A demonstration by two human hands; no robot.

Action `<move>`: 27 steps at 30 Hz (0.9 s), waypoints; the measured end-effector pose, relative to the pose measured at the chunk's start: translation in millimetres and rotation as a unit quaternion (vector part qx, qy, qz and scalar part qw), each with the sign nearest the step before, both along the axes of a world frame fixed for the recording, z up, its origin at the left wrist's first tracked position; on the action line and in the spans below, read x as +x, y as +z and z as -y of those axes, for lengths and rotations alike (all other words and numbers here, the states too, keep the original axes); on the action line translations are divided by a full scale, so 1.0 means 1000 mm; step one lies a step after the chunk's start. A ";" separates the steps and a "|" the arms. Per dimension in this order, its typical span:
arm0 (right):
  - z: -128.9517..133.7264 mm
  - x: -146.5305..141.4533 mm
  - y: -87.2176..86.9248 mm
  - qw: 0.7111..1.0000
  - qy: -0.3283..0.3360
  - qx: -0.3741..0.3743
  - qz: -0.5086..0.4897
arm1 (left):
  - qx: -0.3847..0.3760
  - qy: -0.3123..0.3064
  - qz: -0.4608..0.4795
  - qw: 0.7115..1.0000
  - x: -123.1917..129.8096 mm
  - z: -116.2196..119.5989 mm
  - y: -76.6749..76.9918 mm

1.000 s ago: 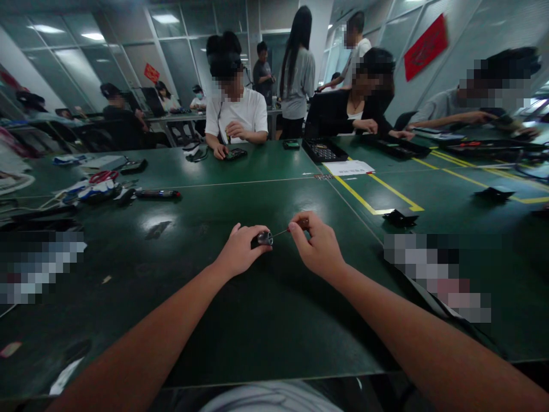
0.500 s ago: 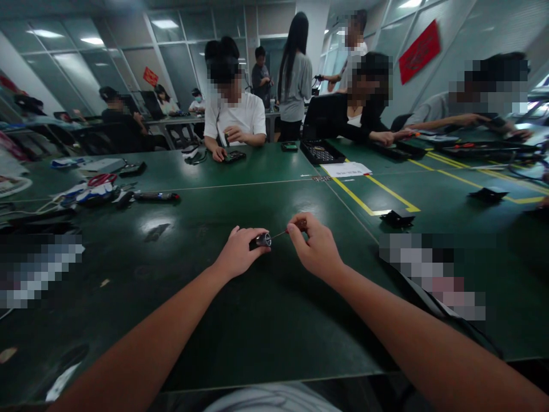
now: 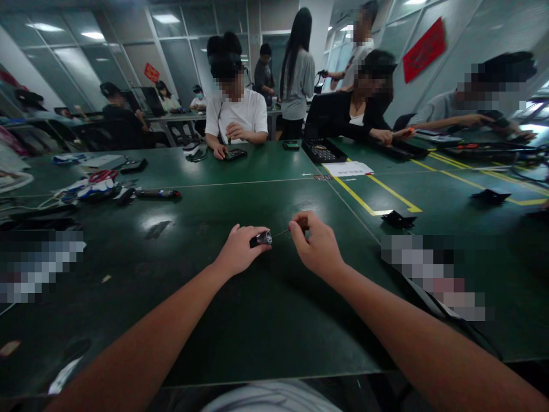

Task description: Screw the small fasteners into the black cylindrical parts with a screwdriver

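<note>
Just above the green table (image 3: 257,320), my left hand (image 3: 242,250) is wrapped round a dark cylinder (image 3: 265,238) whose round, lighter end faces right. To its right, my right hand (image 3: 316,243) pinches a thin metal rod (image 3: 282,233), which points left at the cylinder's end. A small gap seems to lie between the rod's tip and that end. The rear part of the rod is hidden in my right fingers. Most of the cylinder's body is covered by my left fingers.
A dark pen-like tool (image 3: 158,194) lies at the left, beside red and white cables (image 3: 102,177). Black clip-like pieces (image 3: 398,219) rest at the right, near yellow tape (image 3: 358,197). Across the table a person in white (image 3: 237,111) handles a small device (image 3: 235,154).
My right hand has shifted very slightly right, away from the cylinder, and more of the rod shows. The camera view has moved slightly.
</note>
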State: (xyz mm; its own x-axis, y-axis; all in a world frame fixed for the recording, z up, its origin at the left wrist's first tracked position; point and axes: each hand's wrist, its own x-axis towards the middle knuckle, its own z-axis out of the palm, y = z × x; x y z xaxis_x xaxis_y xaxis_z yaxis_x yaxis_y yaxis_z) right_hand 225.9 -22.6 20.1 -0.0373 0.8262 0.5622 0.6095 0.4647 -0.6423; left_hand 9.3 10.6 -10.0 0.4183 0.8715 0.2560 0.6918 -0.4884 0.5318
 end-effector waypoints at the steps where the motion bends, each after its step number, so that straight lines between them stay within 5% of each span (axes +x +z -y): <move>1: -0.001 0.001 0.000 1.000 -0.006 0.001 -0.001 | 0.000 0.006 0.003 1.000 0.000 0.000 0.000; 27: 0.001 -0.001 0.000 1.000 0.011 -0.004 0.018 | -0.002 0.010 0.003 1.000 0.000 0.000 0.000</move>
State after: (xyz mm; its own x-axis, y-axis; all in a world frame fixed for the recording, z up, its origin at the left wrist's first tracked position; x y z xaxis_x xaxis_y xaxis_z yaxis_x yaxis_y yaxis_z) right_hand 225.4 -23.3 20.0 -0.0758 0.8295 0.5534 0.6213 0.4733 -0.6244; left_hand 9.4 10.5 -9.9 0.3996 0.8805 0.2552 0.6977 -0.4726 0.5384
